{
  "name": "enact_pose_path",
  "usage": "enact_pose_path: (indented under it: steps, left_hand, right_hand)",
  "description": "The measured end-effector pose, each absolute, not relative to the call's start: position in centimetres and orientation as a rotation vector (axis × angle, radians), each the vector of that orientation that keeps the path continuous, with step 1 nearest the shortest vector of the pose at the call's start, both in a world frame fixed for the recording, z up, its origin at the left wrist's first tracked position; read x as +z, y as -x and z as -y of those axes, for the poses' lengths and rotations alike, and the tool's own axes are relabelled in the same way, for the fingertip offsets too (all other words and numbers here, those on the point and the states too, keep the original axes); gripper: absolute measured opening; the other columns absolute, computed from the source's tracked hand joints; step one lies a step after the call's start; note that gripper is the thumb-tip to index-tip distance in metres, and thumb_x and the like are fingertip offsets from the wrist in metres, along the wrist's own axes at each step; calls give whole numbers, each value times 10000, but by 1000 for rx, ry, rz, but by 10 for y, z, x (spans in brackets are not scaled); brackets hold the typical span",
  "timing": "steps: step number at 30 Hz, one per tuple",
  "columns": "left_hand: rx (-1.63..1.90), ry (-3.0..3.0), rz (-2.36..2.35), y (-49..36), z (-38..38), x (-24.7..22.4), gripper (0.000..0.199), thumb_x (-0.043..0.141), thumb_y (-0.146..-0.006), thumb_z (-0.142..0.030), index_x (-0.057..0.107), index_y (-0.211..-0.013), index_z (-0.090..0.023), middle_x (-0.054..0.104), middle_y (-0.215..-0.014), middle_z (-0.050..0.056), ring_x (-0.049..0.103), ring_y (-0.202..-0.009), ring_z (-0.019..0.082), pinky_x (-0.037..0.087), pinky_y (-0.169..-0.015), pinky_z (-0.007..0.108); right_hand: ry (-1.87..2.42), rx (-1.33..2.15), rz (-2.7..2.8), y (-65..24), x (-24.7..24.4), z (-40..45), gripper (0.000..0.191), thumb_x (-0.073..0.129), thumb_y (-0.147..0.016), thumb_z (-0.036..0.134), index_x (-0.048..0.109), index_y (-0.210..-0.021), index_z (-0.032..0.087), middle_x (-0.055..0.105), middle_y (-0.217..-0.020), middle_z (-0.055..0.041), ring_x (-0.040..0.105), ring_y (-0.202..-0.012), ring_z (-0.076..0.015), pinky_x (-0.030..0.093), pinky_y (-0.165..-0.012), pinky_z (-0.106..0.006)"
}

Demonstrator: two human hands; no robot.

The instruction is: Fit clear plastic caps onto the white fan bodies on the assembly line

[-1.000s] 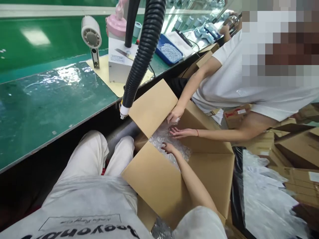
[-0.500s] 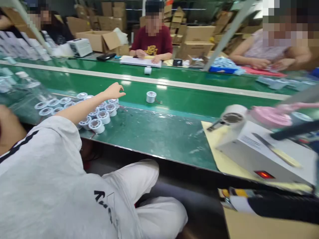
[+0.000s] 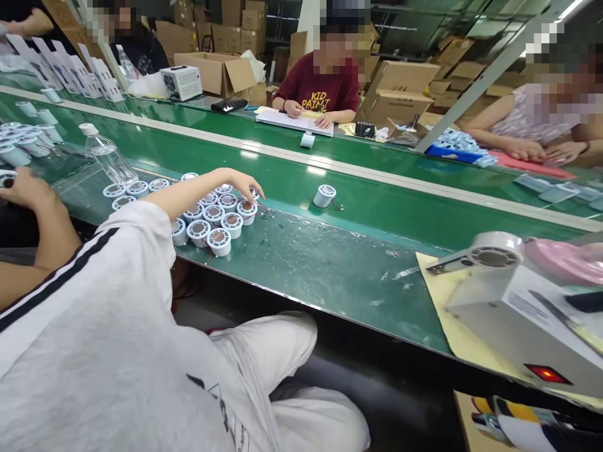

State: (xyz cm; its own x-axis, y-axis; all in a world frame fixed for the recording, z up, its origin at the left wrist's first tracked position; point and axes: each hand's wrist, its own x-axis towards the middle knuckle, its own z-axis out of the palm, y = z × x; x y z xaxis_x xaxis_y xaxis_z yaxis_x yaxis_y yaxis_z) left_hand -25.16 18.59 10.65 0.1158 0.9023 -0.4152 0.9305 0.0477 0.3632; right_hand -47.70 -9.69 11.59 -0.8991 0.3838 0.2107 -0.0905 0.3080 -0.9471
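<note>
My left hand (image 3: 242, 183) reaches out over a cluster of several round white parts with brown centres (image 3: 207, 220) on the green bench (image 3: 306, 263). Its fingers curve down, and the tips rest on the part at the cluster's right end (image 3: 247, 209). Nothing is lifted off the bench. My white sleeve with black stripes (image 3: 94, 282) fills the lower left. My right hand is out of the picture.
One more white part (image 3: 324, 196) stands alone on the green conveyor belt (image 3: 377, 188). A clear bottle (image 3: 109, 160) stands left of the cluster. A co-worker's hand (image 3: 23, 188) works at far left. A white machine (image 3: 518, 314) and a small fan (image 3: 485, 256) stand at right. People sit across the belt.
The view swung from a cardboard box at my right, where my right hand lay on bubble wrap, to the bench at my left. My left hand reached out and came down onto the parts.
</note>
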Motion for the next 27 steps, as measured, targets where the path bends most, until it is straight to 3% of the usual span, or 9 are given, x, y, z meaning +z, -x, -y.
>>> enact_pose_path:
  steps: [7,13,15,16,17,18,19,22,27]
  left_hand:
    - [252,-1732,-1790,268,-187,101,470,858,-500,-304,793,-947,-173,793,-1022,77,638,-1037,259,475,-980,318]
    - [969,-1492,-1971,246,-163,105,381,579,-943,-415,615,-1198,-135,688,-1129,121,626,-1024,226,519,-824,284]
    - [1096,-1397,-1936,219,-144,102,455,361,-1051,-508,565,-1221,-140,667,-1008,105,648,-858,188,507,-672,250]
    - [1106,-1355,-1875,200,-131,97,523,275,-1064,-554,565,-1193,-138,652,-925,90,637,-744,168,486,-596,237]
    - [1074,-1326,-1787,179,-117,91,582,221,-1063,-587,577,-1146,-134,635,-847,75,608,-640,152,463,-530,231]
    - [1014,-1300,-1664,155,-101,82,622,193,-1054,-614,592,-1091,-137,612,-771,53,563,-546,135,436,-471,225]
    - [912,-1222,-1415,130,-84,72,620,222,-1040,-635,597,-1070,-142,599,-735,40,526,-491,128,414,-426,226]
    - [495,-1160,-918,61,-37,43,434,424,-989,-537,632,-1051,-161,633,-774,29,506,-469,115,402,-390,220]
    - [287,-1397,-727,8,-4,24,210,682,-875,-335,736,-1000,-175,670,-929,29,588,-756,126,501,-647,210]
  right_hand:
    - [284,1542,2215,538,93,109,705,-386,-275,270,179,-587,-16,693,-1011,-189,672,-889,-295,194,-495,-229]
    - [301,1421,2231,426,147,98,1000,-403,-364,549,351,-537,-85,714,-912,-251,716,-834,-308,171,-500,-216]
    - [355,1106,2243,323,173,93,1228,-407,-369,452,604,-716,-153,698,-1058,-83,704,-762,-218,155,-541,-164]
    - [447,972,2200,261,180,89,1338,-445,-433,363,702,-935,-110,579,-1078,-11,639,-872,-293,128,-634,-255]
    - [555,824,2168,195,182,84,1259,-401,-617,347,611,-1294,26,431,-1197,-4,576,-965,-377,37,-579,-268]
    - [662,751,2094,129,176,78,583,616,-665,438,740,-1234,415,689,-1306,-39,768,-883,-532,273,-257,-196]
    - [770,673,2050,63,164,73,683,785,-589,402,716,-1266,455,694,-1297,-83,765,-925,-539,349,-216,-249]
    - [1090,416,1941,-102,100,68,489,706,-804,306,721,-1291,341,685,-1160,-155,770,-966,-416,661,-476,-407]
    - [1513,-53,2113,-210,9,88,292,598,-954,170,751,-1185,260,577,-1405,-181,651,-1164,-367,654,-846,-501]
